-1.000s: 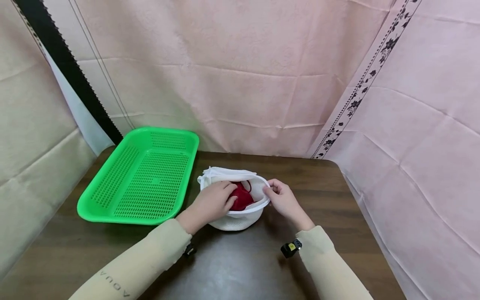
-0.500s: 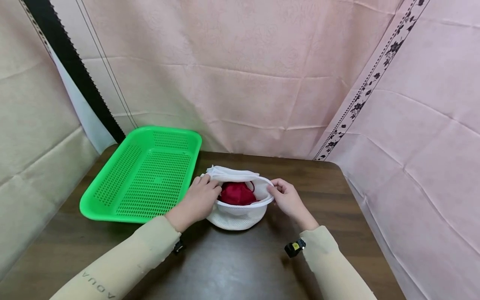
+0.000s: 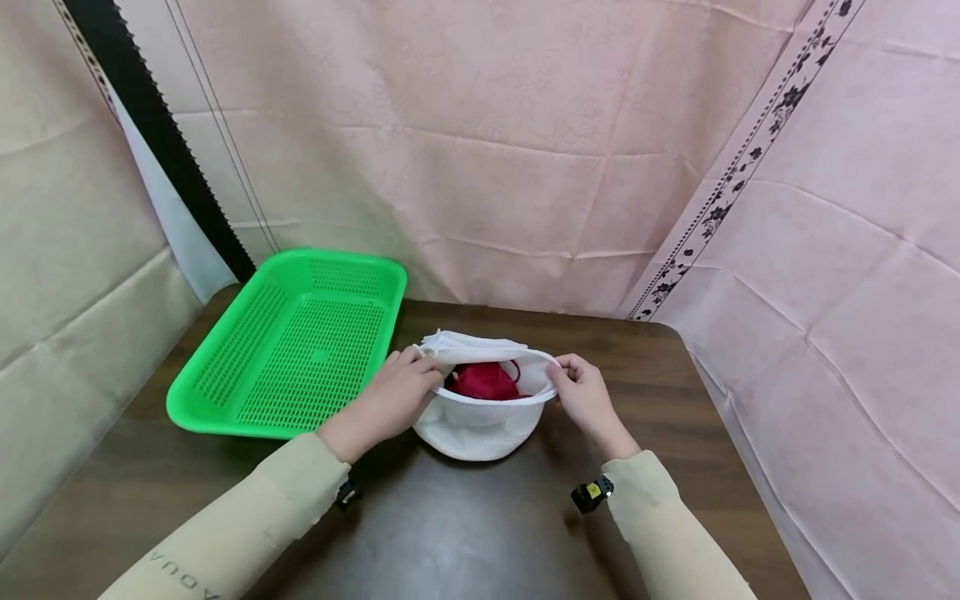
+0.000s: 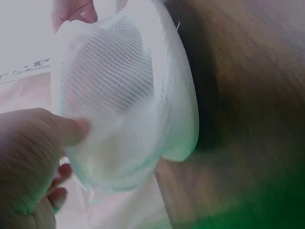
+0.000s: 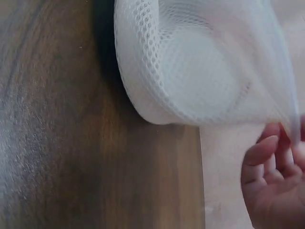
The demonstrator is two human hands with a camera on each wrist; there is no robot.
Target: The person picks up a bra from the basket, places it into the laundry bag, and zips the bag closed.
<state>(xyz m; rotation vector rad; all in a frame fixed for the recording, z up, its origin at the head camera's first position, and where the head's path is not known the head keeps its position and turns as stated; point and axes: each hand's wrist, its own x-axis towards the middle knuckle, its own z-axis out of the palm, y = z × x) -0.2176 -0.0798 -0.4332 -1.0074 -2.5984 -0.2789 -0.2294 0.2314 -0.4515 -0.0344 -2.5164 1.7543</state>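
A round white mesh laundry bag (image 3: 480, 429) stands on the table between the hands, its mouth spread wide. Inside lies a dark red cloth item (image 3: 483, 381) with a thin loop of cord or strap; its lower part is hidden by the bag. My left hand (image 3: 397, 392) pinches the rim at the left, and the thumb (image 4: 71, 131) lies against the mesh in the left wrist view. At the right side of the rim, my right hand (image 3: 583, 396) pinches the edge between thumb and fingers; the right wrist view shows the mesh wall pulled taut towards it.
A green perforated plastic basket (image 3: 300, 350) sits on the left of the brown wooden table (image 3: 465, 533). Pale cloth hangings (image 3: 480, 167) close off the back and both sides. A small black camera (image 3: 592, 493) is strapped to each wrist.
My left hand has come out from the red cloth item and moved left to grip the rim. Both hands have since raised the rim slightly, and the red item sits lower behind it.
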